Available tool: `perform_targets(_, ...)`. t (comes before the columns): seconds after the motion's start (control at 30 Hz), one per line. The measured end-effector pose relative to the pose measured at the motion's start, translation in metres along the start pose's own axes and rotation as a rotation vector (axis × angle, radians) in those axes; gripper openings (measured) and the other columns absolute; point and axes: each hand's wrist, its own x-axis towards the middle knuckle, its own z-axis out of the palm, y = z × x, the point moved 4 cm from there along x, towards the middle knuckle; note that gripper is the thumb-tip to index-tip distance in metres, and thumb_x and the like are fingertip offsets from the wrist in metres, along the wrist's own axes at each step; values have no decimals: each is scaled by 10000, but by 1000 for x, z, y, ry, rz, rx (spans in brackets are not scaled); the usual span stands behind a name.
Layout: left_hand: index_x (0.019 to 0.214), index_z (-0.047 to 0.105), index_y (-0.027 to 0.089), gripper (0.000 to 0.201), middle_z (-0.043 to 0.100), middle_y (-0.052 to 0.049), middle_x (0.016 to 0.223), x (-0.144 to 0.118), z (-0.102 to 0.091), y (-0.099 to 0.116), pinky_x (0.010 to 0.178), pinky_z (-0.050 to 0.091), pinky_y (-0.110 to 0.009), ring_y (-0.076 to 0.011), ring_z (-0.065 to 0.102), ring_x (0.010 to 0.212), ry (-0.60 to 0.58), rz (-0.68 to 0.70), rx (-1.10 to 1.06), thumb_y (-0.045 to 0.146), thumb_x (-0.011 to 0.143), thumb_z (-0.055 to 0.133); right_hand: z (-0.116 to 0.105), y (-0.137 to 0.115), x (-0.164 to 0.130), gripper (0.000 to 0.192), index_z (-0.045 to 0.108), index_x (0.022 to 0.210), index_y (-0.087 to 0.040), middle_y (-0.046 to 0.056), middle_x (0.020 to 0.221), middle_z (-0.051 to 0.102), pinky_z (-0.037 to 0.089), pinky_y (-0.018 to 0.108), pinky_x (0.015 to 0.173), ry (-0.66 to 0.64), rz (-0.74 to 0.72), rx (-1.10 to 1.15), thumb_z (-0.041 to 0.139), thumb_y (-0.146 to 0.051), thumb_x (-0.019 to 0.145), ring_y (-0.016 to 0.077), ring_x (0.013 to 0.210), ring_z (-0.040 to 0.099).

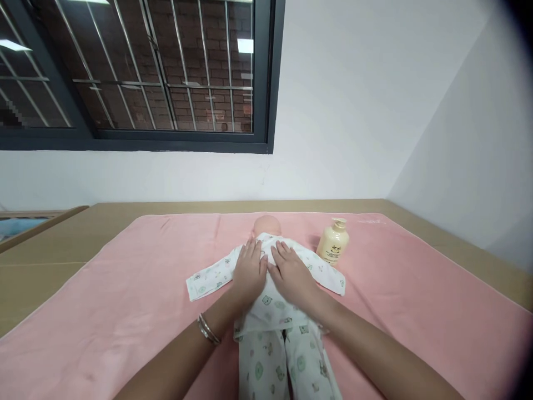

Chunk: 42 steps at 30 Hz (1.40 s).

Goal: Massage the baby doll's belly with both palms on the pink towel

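A baby doll (267, 224) lies on the pink sheet with its bald head toward the wall; its face does not show. It wears a white patterned top (275, 311) and matching trousers (263, 364), the sleeves spread out to both sides. My left hand (250, 271) rests flat on the upper left of the top, fingers stretched out. Mirroring it, my right hand (292, 276) lies flat on the upper right, the two thumbs close together. A silver bangle (208, 329) circles my left wrist. Both palms are hidden, and neither hand grips anything.
Right of the doll's head stands a pale yellow pump bottle (333, 241), close to the right sleeve. The pink sheet (137, 289) covers most of a wooden surface (50, 278). Behind rises a white wall (333, 111) with a barred, dark-framed window (262, 141).
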Motion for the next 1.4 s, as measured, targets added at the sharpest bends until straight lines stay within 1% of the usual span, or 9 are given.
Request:
perform_targets(0.07, 1355, 436, 52, 476, 432, -200, 1446, -6, 4, 5, 1134, 308, -513, -293, 342, 1385, 29, -20, 20, 275, 961, 288, 2, 11, 8, 620, 282, 1479, -103, 134, 1557, 211, 159, 442, 1167, -18, 22, 71, 248, -478, 987, 254, 1447, 139)
perform_targets(0.13, 1329, 462, 48, 456, 453, -213, 1425, -10, 6, 10, 1114, 339, -521, -306, 365, 1371, 77, -15, 32, 252, 952, 308, 5, 19, 12, 638, 246, 1493, -125, 122, 1567, 178, 129, 456, 1171, -21, 44, 105, 268, -503, 980, 246, 1454, 98)
perform_targets(0.3, 1238, 534, 82, 373, 532, -194, 1357, -17, 3, 16, 1085, 382, -531, -301, 408, 1346, 230, 112, 41, 189, 931, 353, 9, 21, 10, 614, 267, 1489, -154, 111, 1567, 192, 107, 460, 1173, 18, 56, 112, 273, -497, 980, 234, 1456, 87)
perform_targets(0.4, 1205, 555, 87, 347, 557, -192, 1327, -18, -2, 19, 1076, 403, -513, -293, 435, 1326, 275, 190, 56, 158, 915, 380, 9, 20, 8, 607, 288, 1481, -150, 113, 1562, 208, 113, 456, 1173, 28, 54, 109, 280, -491, 979, 234, 1454, 103)
perform_targets(0.57, 1212, 552, 86, 355, 581, -186, 1298, -19, -3, 22, 1069, 417, -497, -280, 469, 1299, 275, 218, 55, 142, 901, 389, 8, 20, 8, 612, 288, 1481, -147, 113, 1561, 211, 120, 453, 1174, 30, 54, 106, 271, -497, 980, 236, 1453, 113)
perform_targets(0.77, 1254, 533, 96, 386, 563, -180, 1326, -19, 3, 16, 1068, 413, -504, -284, 472, 1296, 230, 117, 13, 165, 908, 377, 7, 19, 7, 602, 300, 1476, -138, 121, 1557, 226, 130, 453, 1172, 35, 57, 91, 288, -478, 978, 239, 1450, 131)
perform_targets(1.2, 1254, 541, 118, 388, 513, -160, 1389, -16, 1, 17, 1102, 369, -516, -284, 419, 1339, 122, 62, -17, 204, 920, 363, 9, 21, 8, 597, 309, 1470, -132, 122, 1551, 249, 128, 439, 1168, 43, 47, 73, 278, -468, 978, 233, 1447, 147)
perform_targets(1.3, 1244, 546, 141, 374, 507, -156, 1394, -17, -1, 17, 1076, 397, -531, -289, 422, 1337, 146, 56, -29, 216, 922, 372, 8, 20, 8, 596, 306, 1471, -139, 120, 1551, 250, 108, 449, 1167, 40, 51, 60, 273, -472, 978, 233, 1448, 143)
perform_targets(1.4, 1221, 559, 115, 364, 508, -182, 1384, -20, -4, 18, 1038, 443, -521, -300, 440, 1322, 187, 25, -22, 234, 922, 389, 6, 22, 9, 601, 303, 1473, -158, 115, 1548, 259, 55, 469, 1167, 46, 44, 49, 293, -489, 971, 239, 1448, 138)
